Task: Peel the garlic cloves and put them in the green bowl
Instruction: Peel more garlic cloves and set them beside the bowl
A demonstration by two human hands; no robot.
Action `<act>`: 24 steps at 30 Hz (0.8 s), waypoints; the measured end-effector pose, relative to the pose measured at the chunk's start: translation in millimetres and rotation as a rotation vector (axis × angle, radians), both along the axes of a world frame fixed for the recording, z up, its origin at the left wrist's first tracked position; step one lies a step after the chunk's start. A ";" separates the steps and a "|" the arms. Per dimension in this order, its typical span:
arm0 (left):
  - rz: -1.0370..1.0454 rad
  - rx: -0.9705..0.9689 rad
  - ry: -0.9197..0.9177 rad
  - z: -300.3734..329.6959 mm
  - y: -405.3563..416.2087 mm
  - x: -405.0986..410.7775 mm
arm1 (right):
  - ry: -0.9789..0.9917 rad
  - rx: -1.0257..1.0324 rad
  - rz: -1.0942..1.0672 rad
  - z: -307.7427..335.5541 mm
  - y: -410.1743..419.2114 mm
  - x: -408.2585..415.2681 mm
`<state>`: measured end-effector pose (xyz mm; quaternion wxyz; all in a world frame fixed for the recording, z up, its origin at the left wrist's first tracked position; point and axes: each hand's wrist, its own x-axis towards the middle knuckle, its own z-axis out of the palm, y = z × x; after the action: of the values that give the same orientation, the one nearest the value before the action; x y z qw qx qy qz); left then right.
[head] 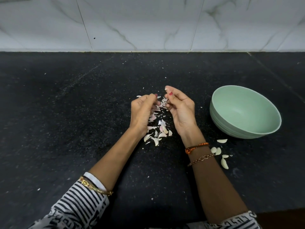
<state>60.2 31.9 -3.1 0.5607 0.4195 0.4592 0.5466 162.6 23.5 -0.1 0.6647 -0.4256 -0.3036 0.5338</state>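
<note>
My right hand [179, 109] pinches a small pale garlic clove [167, 88] at its fingertips, above the black counter. My left hand [142, 111] hovers just to its left with fingers curled inward; what lies inside them is hidden. Below and between the hands lies a pile of garlic skins and cloves [158, 129]. The green bowl [219, 103] stands to the right of my right hand, and I see nothing in it. Several peeled cloves [218, 151] lie on the counter between the bowl and my right wrist.
The black speckled counter [66, 113] runs back to a white marble-patterned wall [148, 22]. Small skin flakes are scattered over the counter. My striped sleeves are at the bottom edge.
</note>
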 end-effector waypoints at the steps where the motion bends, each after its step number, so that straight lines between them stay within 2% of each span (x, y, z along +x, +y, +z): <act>1: -0.014 0.010 0.005 0.3 -1.6 1.1 | -0.038 -0.004 -0.006 -1.1 0.3 -0.3; 7: -0.011 0.093 -0.157 3.8 0.2 -3.9 | -0.241 0.010 -0.050 -2.4 -3.7 -3.3; 9: -0.007 0.118 -0.142 1.2 2.5 -4.8 | -0.280 0.015 -0.043 -2.4 -4.6 -4.7; 24: -0.088 0.167 -0.109 -2.5 8.4 -5.1 | -0.239 -0.001 0.005 -2.9 -5.1 -2.9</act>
<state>55.1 40.3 -5.5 0.5716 0.4539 0.3620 0.5799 159.7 18.4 -2.9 0.6223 -0.4858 -0.3812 0.4810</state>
